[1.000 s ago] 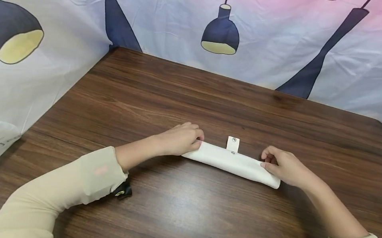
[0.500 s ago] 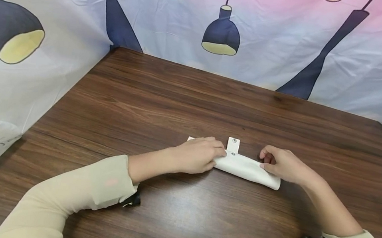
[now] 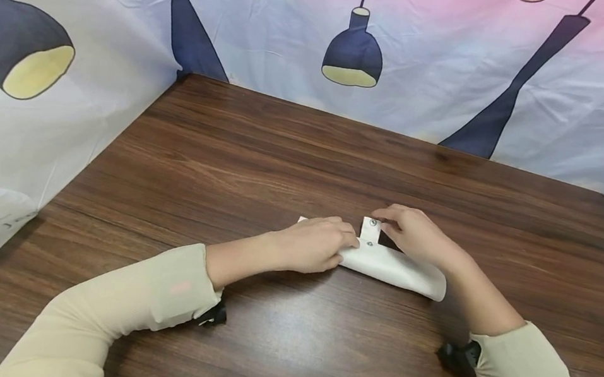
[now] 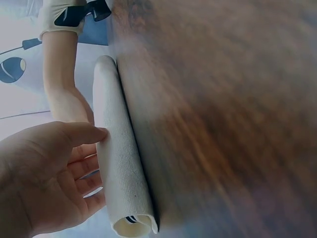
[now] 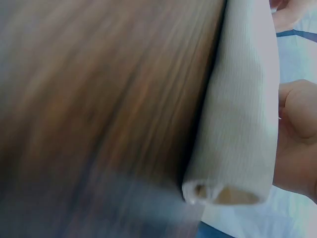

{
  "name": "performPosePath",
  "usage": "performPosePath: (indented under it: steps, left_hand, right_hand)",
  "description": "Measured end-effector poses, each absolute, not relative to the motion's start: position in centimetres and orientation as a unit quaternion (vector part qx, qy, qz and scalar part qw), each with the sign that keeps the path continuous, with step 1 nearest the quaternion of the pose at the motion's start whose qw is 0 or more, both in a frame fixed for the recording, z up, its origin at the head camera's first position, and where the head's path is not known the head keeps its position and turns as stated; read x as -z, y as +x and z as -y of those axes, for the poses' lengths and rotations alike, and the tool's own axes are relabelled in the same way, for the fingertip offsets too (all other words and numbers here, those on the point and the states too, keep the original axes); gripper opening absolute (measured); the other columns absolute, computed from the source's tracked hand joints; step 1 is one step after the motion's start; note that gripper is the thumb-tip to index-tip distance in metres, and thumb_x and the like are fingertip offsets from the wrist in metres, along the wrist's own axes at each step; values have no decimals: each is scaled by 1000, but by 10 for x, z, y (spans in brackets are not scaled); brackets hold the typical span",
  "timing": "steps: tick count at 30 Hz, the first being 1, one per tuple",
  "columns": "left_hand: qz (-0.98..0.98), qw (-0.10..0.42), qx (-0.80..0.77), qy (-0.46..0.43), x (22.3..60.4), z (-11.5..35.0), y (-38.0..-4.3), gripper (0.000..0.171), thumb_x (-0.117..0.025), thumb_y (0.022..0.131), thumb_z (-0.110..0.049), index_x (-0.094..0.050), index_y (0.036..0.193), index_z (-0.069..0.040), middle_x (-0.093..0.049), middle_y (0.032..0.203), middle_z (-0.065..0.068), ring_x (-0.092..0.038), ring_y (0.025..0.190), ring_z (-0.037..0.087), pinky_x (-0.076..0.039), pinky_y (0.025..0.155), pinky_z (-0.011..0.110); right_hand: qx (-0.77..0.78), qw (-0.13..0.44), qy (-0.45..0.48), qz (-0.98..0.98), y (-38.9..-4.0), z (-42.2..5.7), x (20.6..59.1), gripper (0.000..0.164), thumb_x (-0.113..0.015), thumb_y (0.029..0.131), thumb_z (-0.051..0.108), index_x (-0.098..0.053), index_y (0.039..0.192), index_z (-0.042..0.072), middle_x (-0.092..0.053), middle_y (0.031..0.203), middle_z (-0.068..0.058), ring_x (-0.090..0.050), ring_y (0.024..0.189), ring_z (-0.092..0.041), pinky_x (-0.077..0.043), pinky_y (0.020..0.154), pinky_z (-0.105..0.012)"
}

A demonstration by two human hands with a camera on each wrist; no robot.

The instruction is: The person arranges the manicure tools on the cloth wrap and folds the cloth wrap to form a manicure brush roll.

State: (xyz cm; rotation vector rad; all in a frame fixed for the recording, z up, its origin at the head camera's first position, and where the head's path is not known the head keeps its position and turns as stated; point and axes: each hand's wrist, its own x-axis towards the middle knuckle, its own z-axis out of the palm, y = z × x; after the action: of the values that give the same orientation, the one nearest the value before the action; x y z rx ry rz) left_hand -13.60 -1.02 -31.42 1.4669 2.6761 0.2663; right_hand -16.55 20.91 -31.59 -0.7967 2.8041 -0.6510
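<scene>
A white rolled-up sheet (image 3: 391, 269) lies across the table, with a short strap (image 3: 370, 229) sticking out from its far side. One metal snap sits on the strap and another on the roll at its base. My left hand (image 3: 310, 244) holds the roll left of the strap, covering much of that end. In the left wrist view its thumb (image 4: 96, 134) touches the roll, whose open end shows something dark-striped inside. My right hand (image 3: 416, 234) reaches over the roll's right part, thumb and index finger beside the strap; a firm pinch is not visible.
The brown wood-grain table (image 3: 261, 151) extends around the roll. Printed fabric (image 3: 277, 26) with lamp pictures hangs along its back and left edges. A dark wrist device (image 3: 213, 315) sits under the left sleeve, and another device (image 3: 457, 355) under the right.
My left hand slid right along the roll toward the strap, then stayed there. The right hand left the roll's right end and moved left to the strap. The roll itself stays in place.
</scene>
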Motion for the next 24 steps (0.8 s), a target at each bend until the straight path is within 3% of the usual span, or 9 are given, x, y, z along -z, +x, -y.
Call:
performPosePath:
  steps: [4, 8, 15, 20, 24]
  left_hand:
    - [-874, 44, -94, 476, 314, 10, -137, 30, -62, 85, -13, -62, 115, -8, -60, 112, 2, -52, 102, 18, -39, 90, 27]
    - [-875, 52, -102, 470, 314, 10, -137, 31, -62, 85, -13, -61, 116, -8, -59, 114, 2, -52, 103, 17, -39, 90, 27]
    - [-876, 61, -107, 467, 314, 10, -138, 32, -62, 86, -12, -61, 118, -7, -59, 117, 4, -51, 110, 18, -28, 104, 31]
    - [-881, 65, -103, 458, 313, 9, -137, 35, -63, 86, -15, -60, 120, -9, -58, 117, 1, -51, 106, 16, -36, 96, 27]
    - [-880, 62, -100, 459, 313, 9, -133, 35, -63, 86, -15, -61, 120, -9, -59, 116, 1, -51, 102, 15, -41, 88, 26]
  right_hand:
    - [236, 40, -253, -937, -164, -204, 314, 17, -57, 90, 4, -67, 103, 2, -66, 99, -10, -61, 87, -23, -48, 72, -38]
    - [258, 34, -251, -932, -159, -203, 312, 11, -62, 87, 6, -71, 93, 6, -68, 88, -4, -58, 72, -14, -46, 62, -31]
    - [265, 31, -296, -917, -146, -204, 314, 12, -67, 81, -1, -73, 89, 6, -68, 88, -2, -62, 81, -15, -49, 67, -30]
    - [247, 36, -318, -915, -141, -204, 315, 14, -71, 80, 6, -72, 93, 4, -65, 91, 0, -61, 83, -16, -49, 69, -32]
    - [233, 59, -323, -915, -133, -205, 314, 30, -77, 75, 20, -71, 99, 2, -62, 95, 0, -59, 83, -14, -49, 69, -31]
